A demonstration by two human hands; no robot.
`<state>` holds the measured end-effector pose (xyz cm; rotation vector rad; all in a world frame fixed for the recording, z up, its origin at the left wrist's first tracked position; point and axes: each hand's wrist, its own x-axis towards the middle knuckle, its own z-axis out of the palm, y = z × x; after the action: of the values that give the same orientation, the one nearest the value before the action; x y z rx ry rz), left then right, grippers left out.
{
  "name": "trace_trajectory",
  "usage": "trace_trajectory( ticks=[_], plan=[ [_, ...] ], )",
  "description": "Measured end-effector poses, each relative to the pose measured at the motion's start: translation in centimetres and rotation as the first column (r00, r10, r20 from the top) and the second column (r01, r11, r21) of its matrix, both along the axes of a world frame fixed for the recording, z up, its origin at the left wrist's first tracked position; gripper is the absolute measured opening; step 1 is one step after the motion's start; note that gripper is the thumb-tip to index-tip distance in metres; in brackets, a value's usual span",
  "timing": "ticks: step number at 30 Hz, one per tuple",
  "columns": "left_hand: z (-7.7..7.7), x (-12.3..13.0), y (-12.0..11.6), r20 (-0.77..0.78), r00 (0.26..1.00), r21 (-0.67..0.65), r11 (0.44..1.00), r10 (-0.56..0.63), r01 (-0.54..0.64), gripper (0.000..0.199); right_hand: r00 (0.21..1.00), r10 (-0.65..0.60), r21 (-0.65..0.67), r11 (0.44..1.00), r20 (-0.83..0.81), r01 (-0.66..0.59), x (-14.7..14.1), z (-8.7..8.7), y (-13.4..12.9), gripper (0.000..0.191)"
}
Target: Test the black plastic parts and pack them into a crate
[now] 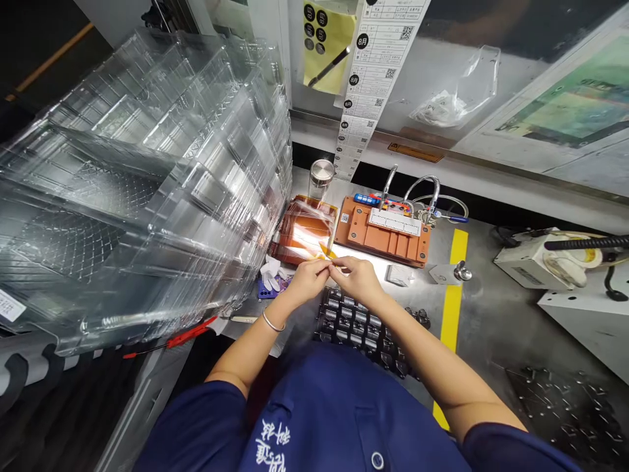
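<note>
My left hand [308,278] and my right hand [360,279] meet fingertip to fingertip over the bench. Both are closed in a pinch on a thin yellow-orange strip [326,250], which sticks up past the fingers; its lower end is hidden by them. Just beyond lies a stack of glossy amber film sheets [305,231]. To its right sits an orange-brown fixture block [354,221] with a white perforated bar [394,222] on top. Below my hands, rows of small black parts [351,321] lie close to my body.
Tall stacks of clear plastic trays [196,164] crowd the left side. A jar with a metal lid [322,172] stands behind the film. A white machine unit [540,262] is at right, beyond yellow tape [457,262]. A red-handled tool [191,332] lies at lower left.
</note>
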<state>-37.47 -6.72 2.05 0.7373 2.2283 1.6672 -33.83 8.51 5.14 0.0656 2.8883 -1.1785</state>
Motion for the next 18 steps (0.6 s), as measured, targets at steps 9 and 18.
trace_trajectory(
  ticks=[9, 18],
  plan=[
    [1.3, -0.5, -0.7, -0.023, 0.977, -0.06, 0.976, -0.211, 0.21, 0.02, 0.933, 0.21, -0.275, 0.953, 0.294, -0.127, -0.8, 4.0, 2.4, 0.026],
    [-0.7, -0.1, -0.1, 0.124, 0.991, -0.107, 0.993, 0.055, -0.042, 0.027, 0.932, -0.122, -0.386, 0.886, 0.342, 0.257, -0.9, 2.8, 3.9, 0.02]
  ],
)
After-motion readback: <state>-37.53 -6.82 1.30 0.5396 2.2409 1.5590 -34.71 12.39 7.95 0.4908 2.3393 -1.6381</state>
